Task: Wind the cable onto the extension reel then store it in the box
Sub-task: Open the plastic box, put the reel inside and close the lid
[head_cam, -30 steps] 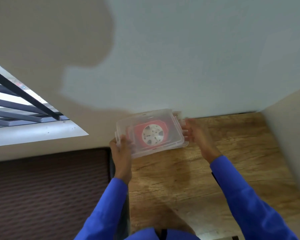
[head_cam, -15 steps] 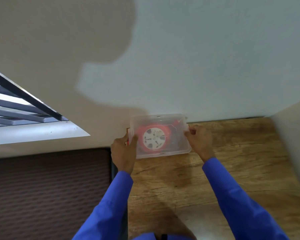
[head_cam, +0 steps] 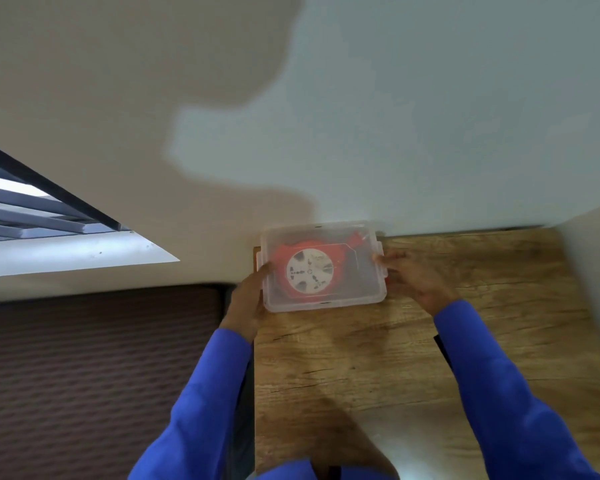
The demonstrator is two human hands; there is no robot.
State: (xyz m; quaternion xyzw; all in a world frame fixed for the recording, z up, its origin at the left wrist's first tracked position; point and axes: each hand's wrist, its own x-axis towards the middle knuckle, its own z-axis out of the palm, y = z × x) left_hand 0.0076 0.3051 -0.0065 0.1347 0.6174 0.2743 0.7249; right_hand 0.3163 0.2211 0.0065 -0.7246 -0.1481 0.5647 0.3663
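A clear plastic box [head_cam: 357, 289] with its lid on lies flat on the wooden table [head_cam: 413, 348], at the far left corner against the wall. Inside it the orange extension reel [head_cam: 309, 270] with a white round socket face shows through the lid. My left hand [head_cam: 248, 301] grips the box's left side. My right hand [head_cam: 411, 277] holds the right side by the latch. Blue sleeves cover both arms. The cable itself is not clearly visible through the plastic.
A pale wall [head_cam: 395, 133] rises right behind the box. Another wall face [head_cam: 593, 271] closes the table's right side. Left of the table's edge lies dark ribbed flooring [head_cam: 94, 375], with a window and dark bars [head_cam: 49, 209] further left.
The box was held tilted above the table a second ago. It has come down flat at the table's far left corner, both hands still on its sides.
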